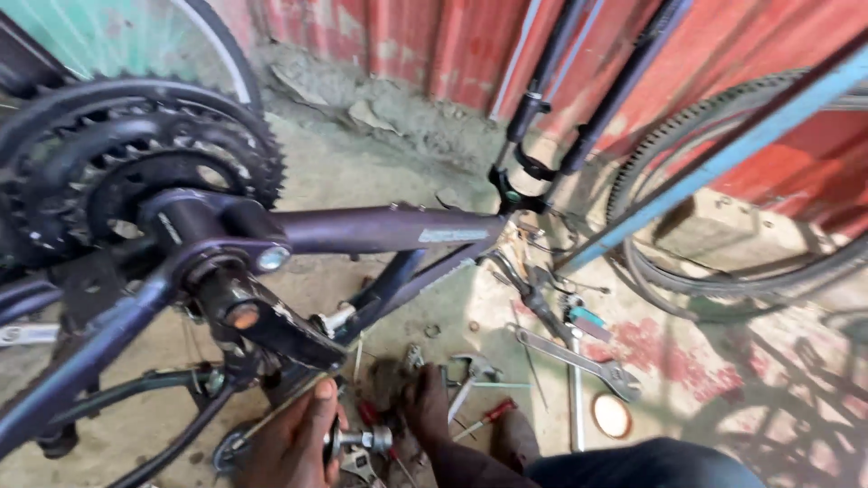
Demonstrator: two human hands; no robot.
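Down low, both hands (362,434) rummage tools (470,384) beneath bicycle frame (380,230)

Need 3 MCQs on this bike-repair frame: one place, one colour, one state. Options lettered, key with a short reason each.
1. Where does the long spanner lie?
A. On the ground right of the hands
B. Hung on the red wall
C. On top of the chainrings

2. What colour is the slanted bar crossing the upper right?
A. Yellow
B. Blue
C. White

3. How does the bicycle frame stand?
A. Upright on two fitted wheels
B. Folded in a box
C. Upside down, crank area up

Key:
1 A: it rests flat on the concrete among other tools.
2 B: the bar is plainly blue against the red sheeting.
3 C: the chainrings sit high, and the fork holds no wheel.
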